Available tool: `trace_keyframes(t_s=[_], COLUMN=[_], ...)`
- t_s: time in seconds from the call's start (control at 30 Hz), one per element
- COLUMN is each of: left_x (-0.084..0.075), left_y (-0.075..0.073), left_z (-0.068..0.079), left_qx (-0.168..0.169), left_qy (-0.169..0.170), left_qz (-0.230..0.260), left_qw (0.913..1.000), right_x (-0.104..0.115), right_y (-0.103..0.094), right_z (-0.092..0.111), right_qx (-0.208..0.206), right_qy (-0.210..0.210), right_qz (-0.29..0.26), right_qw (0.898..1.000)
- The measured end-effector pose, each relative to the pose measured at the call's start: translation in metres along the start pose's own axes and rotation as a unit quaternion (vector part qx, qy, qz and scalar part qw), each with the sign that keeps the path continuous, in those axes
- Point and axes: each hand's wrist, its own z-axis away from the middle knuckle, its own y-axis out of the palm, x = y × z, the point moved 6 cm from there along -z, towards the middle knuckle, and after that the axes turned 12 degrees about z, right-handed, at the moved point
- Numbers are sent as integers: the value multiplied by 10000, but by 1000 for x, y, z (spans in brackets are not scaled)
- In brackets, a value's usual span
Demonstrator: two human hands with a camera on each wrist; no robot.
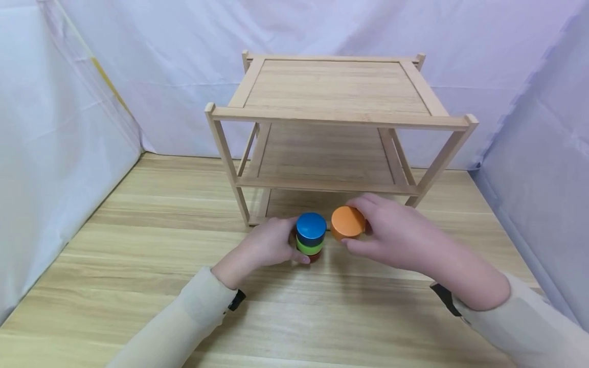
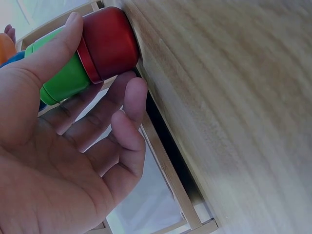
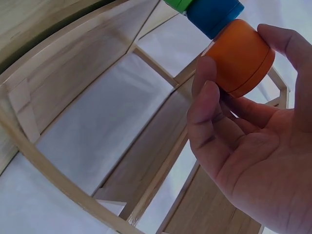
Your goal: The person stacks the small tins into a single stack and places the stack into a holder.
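Note:
A stack of small round metallic canisters stands on the table in front of the shelf: a red canister [image 2: 114, 41] at the bottom, a green canister [image 2: 68, 83] in the middle and a blue canister [image 1: 311, 226] on top. My left hand [image 1: 271, 243] holds the stack low, its thumb across the green and red ones and its fingers curled on the far side. Just right of the blue canister, my right hand [image 1: 391, 230] pinches an orange canister [image 3: 243, 58] between thumb and fingers, raised off the table. Whether orange and blue touch is unclear.
Close behind the hands stands a wooden shelf [image 1: 340, 118] with several tiers and corner posts. It rests on a wood-grain table [image 1: 152, 240]. White cloth [image 1: 175, 61] hangs at the back and along both sides.

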Motion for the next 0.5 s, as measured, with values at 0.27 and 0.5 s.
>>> trace_keyframes(t_s=[0.27, 0.5], left_x=[0, 1], left_y=[-1, 0], left_z=[1, 1], left_qx=[33, 52], left_qy=[-9, -73], left_qz=[72, 139], left_qw=[10000, 9999], right_x=[4, 7], right_y=[-2, -5], right_z=[-8, -14], right_qx=[-44, -35], right_qy=[8, 64], right_qz=[-68, -106], right_qw=[10000, 9999])
